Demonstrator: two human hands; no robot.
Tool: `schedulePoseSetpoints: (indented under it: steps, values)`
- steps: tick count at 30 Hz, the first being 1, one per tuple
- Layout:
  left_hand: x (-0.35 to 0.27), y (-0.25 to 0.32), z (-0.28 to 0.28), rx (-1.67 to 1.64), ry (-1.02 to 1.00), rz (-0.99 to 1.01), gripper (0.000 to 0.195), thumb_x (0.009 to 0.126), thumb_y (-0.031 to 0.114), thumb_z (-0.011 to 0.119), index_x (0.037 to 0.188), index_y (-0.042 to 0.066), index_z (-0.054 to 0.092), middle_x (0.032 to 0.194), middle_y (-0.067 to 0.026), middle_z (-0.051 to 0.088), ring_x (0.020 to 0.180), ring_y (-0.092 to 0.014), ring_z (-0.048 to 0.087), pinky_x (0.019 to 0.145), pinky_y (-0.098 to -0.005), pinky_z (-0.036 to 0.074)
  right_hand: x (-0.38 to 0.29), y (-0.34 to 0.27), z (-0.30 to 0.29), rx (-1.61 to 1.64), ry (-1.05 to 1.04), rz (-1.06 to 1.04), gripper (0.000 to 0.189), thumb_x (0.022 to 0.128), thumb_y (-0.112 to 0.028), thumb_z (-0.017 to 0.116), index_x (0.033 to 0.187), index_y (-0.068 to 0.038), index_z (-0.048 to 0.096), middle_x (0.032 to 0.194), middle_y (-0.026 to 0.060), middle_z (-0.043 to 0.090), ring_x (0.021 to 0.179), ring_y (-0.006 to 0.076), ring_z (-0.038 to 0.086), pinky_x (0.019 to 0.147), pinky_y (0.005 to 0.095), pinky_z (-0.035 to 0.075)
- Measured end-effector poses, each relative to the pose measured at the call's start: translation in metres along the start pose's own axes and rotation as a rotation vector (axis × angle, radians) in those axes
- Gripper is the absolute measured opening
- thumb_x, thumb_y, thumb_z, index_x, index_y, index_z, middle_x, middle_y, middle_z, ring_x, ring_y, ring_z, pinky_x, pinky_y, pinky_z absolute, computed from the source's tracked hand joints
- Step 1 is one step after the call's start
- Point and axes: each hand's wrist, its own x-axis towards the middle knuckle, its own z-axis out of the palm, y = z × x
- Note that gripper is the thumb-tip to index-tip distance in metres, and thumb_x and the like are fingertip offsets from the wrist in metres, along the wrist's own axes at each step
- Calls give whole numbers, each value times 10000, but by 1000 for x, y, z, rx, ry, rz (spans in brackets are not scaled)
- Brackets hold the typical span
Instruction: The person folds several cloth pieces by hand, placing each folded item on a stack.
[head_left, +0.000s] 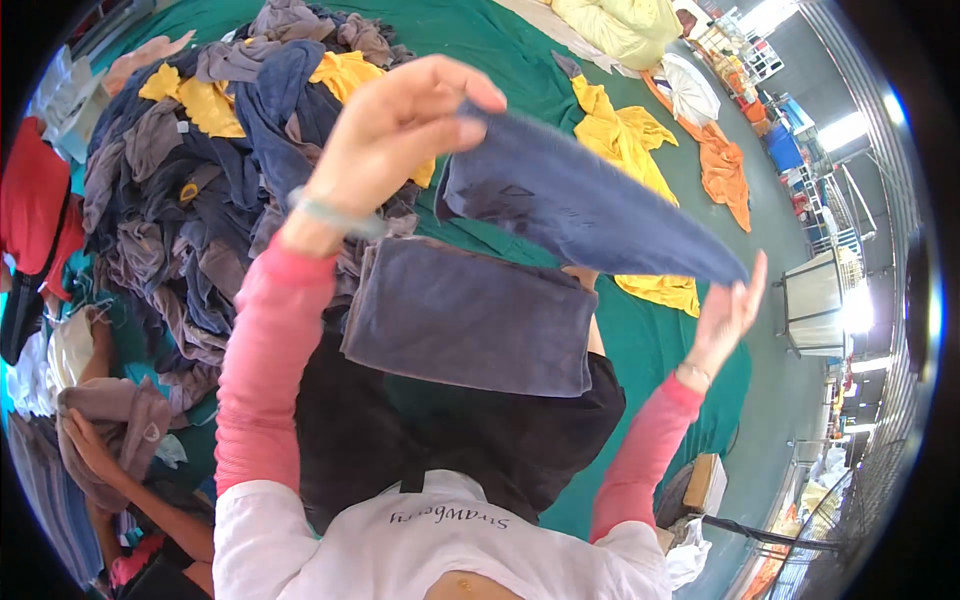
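Note:
A folded blue-grey cloth is stretched in the air between my two hands. My left hand pinches its upper left corner between thumb and fingers. At the far right corner, my right hand holds the other end, with one finger pointing up. Below the raised cloth, a neatly folded stack of grey-blue cloths lies across my lap. Beside it on the left is a large loose heap of dark blue, grey-brown and yellow cloths.
A green sheet covers the floor. Yellow cloths and an orange cloth lie on the right. At lower left, a co-worker's hands hold a brown cloth. A cardboard box and a fan are at lower right.

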Motion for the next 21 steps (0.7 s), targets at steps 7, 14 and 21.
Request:
schedulePoseSetpoints:
  steps: [7, 14, 21]
  values:
    - [-82, 46, -20, 15, -843, -44, 198, 712, -63, 655, 873, 51, 667, 838, -22, 656, 751, -173, 601, 679, -281, 460, -101, -39, -86, 247, -479, -9, 585, 719, -249, 725, 1210, -53, 475, 753, 32, 565, 615, 200, 549, 520, 286, 416]
    - [-68, -38, 0, 283, -86, -338, 267, 779, 48, 626, 1037, 39, 557, 663, -54, 597, 631, -136, 569, 628, -255, 462, -87, 10, -44, -253, -103, 455, 642, 819, -170, 613, 1372, -50, 309, 1033, 129, 576, 859, 158, 541, 797, 277, 421]
    - [-111, -84, 15, 947, -327, -514, 717, 789, 302, 617, 1307, -44, 263, 965, -303, 575, 912, -414, 566, 801, -451, 445, -135, 49, -36, -350, -104, 992, 512, 906, -254, 514, 1362, -94, 343, 1202, 78, 518, 992, 133, 534, 720, 241, 434]
